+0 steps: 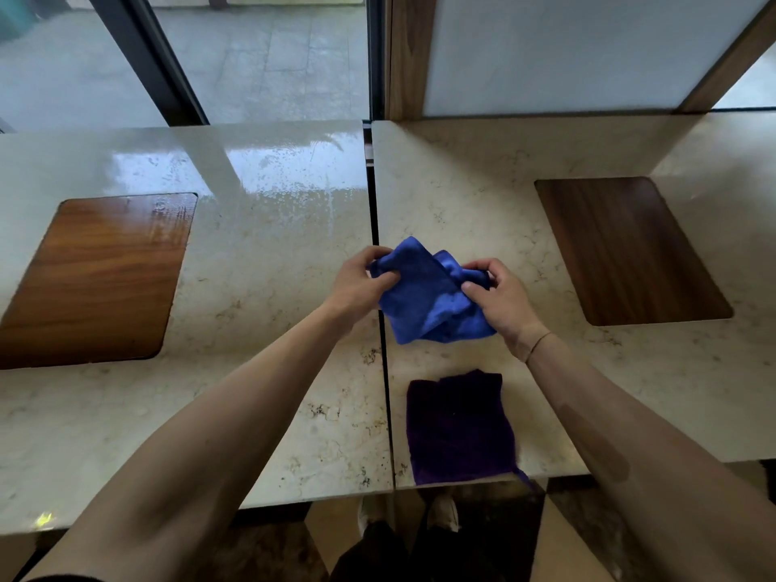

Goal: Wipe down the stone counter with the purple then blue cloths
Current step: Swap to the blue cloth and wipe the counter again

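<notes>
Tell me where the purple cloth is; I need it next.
The purple cloth lies flat on the right stone counter slab, at its near edge beside the seam, below the blue cloth.

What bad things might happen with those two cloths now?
The purple cloth lies at the counter's near edge with one corner hanging over, so it might slip to the floor. The blue cloth is bunched between the left hand and right hand; wiping with it crumpled may leave streaks. The left slab looks wet, maybe slippery.
</notes>
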`<action>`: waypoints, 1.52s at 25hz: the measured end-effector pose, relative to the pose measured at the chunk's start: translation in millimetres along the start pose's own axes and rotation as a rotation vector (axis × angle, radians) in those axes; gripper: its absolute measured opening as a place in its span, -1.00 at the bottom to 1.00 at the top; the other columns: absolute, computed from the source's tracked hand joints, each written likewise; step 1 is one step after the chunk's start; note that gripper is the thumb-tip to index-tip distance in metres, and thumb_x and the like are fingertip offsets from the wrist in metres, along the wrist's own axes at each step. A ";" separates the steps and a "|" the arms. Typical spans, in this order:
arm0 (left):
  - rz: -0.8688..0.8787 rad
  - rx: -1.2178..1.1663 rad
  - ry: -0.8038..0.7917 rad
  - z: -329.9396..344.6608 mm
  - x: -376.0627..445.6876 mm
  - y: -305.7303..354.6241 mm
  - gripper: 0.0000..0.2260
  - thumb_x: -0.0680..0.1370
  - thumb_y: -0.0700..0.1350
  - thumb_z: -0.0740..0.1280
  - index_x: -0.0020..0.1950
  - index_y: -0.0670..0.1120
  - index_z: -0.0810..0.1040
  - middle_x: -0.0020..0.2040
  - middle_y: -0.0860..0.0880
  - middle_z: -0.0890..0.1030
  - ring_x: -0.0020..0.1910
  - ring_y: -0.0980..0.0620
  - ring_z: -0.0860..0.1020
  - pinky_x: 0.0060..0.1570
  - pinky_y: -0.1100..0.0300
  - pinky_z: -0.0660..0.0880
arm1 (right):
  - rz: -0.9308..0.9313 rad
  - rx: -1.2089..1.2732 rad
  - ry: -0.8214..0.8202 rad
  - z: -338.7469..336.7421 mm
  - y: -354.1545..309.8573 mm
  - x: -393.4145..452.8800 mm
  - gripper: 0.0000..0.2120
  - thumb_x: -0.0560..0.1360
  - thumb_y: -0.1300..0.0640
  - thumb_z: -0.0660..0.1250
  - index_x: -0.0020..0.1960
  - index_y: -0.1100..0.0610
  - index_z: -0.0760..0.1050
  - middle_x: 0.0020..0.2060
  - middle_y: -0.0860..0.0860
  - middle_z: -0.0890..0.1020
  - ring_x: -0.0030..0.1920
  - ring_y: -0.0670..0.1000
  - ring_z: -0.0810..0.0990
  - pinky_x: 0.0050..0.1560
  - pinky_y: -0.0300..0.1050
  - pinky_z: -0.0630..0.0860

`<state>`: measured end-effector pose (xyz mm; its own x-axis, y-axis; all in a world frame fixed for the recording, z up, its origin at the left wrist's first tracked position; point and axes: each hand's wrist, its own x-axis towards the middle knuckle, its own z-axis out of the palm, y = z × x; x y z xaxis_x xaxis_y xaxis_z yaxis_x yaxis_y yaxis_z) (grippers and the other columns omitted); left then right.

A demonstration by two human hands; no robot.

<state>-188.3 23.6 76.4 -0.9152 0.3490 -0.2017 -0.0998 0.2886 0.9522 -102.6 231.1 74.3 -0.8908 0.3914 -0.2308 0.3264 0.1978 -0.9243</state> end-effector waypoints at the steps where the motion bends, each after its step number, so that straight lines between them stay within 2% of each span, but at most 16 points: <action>1: 0.005 -0.014 0.014 -5.0 -3.7 3.7 -0.78 0.53 -0.19 0.37 0.08 0.11 0.58 -0.01 0.07 0.62 0.04 -0.05 0.63 -0.05 0.01 0.64 | -0.043 -0.010 0.014 1.4 -8.9 -5.6 -0.77 0.53 0.23 0.33 0.02 -0.11 0.53 0.02 -0.17 0.61 0.05 -0.14 0.58 0.01 -0.24 0.54; 5: 0.051 -0.082 0.097 -33.1 -32.9 25.5 -0.75 0.52 -0.22 0.36 0.01 0.15 0.59 -0.07 0.08 0.61 -0.04 0.01 0.63 -0.05 -0.05 0.67 | -0.159 -0.037 0.004 15.7 -50.1 -36.5 -0.78 0.51 0.16 0.41 0.12 -0.05 0.55 0.04 -0.20 0.59 0.08 -0.20 0.56 0.00 -0.35 0.50; 8: 0.069 -0.121 0.158 -53.0 -63.4 39.3 -0.74 0.53 -0.24 0.36 -0.01 0.16 0.58 -0.08 0.05 0.59 -0.07 0.03 0.62 -0.09 -0.04 0.68 | -0.229 -0.066 -0.029 25.8 -77.7 -62.1 -0.66 0.46 0.20 0.46 0.18 -0.02 0.53 0.05 -0.22 0.57 0.09 -0.23 0.54 0.01 -0.40 0.49; 15: 0.129 -0.126 0.321 -93.9 -157.3 47.5 -0.78 0.55 -0.24 0.36 0.04 0.09 0.58 -0.06 0.04 0.59 0.04 -0.09 0.60 -0.03 -0.11 0.66 | -0.418 -0.072 -0.069 62.5 -103.0 -132.9 -0.61 0.42 0.29 0.43 0.18 -0.01 0.52 0.00 -0.29 0.56 -0.01 -0.42 0.50 0.01 -0.49 0.43; 21: 0.159 -0.065 0.413 -126.0 -222.4 49.1 -0.79 0.55 -0.19 0.37 0.04 0.13 0.56 -0.04 0.09 0.60 0.06 -0.04 0.60 0.07 -0.12 0.62 | -0.501 -0.032 -0.101 93.2 -110.5 -188.7 -0.63 0.42 0.32 0.41 0.17 0.04 0.54 -0.03 -0.26 0.59 -0.02 -0.42 0.52 -0.02 -0.50 0.44; 24: 0.162 -0.059 0.422 -140.5 -236.1 44.9 -0.75 0.54 -0.19 0.38 -0.02 0.20 0.56 -0.06 0.11 0.60 0.00 0.04 0.59 0.05 -0.11 0.63 | -0.541 -0.031 -0.105 107.0 -112.5 -204.2 -0.64 0.43 0.32 0.41 0.14 -0.01 0.53 -0.05 -0.28 0.59 -0.03 -0.42 0.53 -0.05 -0.54 0.40; 27: 0.165 -0.054 0.431 -161.7 -238.3 32.5 -0.74 0.53 -0.20 0.39 -0.04 0.20 0.57 -0.09 0.11 0.61 -0.03 0.04 0.58 0.03 -0.13 0.63 | -0.556 -0.060 -0.112 127.9 -114.2 -210.4 -0.64 0.43 0.32 0.41 0.11 -0.03 0.54 -0.03 -0.29 0.59 -0.01 -0.40 0.54 -0.05 -0.55 0.39; 33: 0.132 -0.075 0.329 -198.9 -218.6 1.8 -0.79 0.55 -0.19 0.38 -0.01 0.16 0.57 -0.06 0.09 0.61 -0.03 0.07 0.59 0.05 -0.12 0.62 | -0.494 -0.138 -0.030 172.9 -112.4 -206.6 -0.67 0.42 0.29 0.40 0.11 -0.02 0.56 0.01 -0.15 0.63 0.00 -0.35 0.54 -0.04 -0.54 0.38; 36: 0.070 -0.100 0.252 -196.6 -206.9 -19.9 -0.83 0.56 -0.17 0.39 0.04 0.10 0.58 -0.02 0.06 0.61 0.07 -0.05 0.62 0.06 -0.17 0.62 | -0.411 -0.183 0.071 186.2 -97.2 -206.5 -0.67 0.41 0.28 0.42 0.12 0.00 0.58 0.04 -0.06 0.59 0.02 -0.31 0.51 -0.03 -0.56 0.34; 38: 0.025 -0.127 0.218 -188.4 -201.0 -33.7 -0.84 0.56 -0.17 0.38 0.06 0.08 0.58 0.00 0.03 0.63 0.08 -0.08 0.63 0.06 -0.19 0.61 | -0.364 -0.216 0.112 189.5 -82.4 -206.4 -0.67 0.41 0.29 0.42 0.12 0.02 0.59 0.06 -0.01 0.55 0.02 -0.36 0.45 -0.01 -0.58 0.30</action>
<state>-74.5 -224.2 128.0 -0.9791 0.1502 -0.1368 -0.1118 0.1636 0.9802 -5.5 -36.3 140.5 -0.9243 0.3538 0.1433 0.0669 0.5198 -0.8517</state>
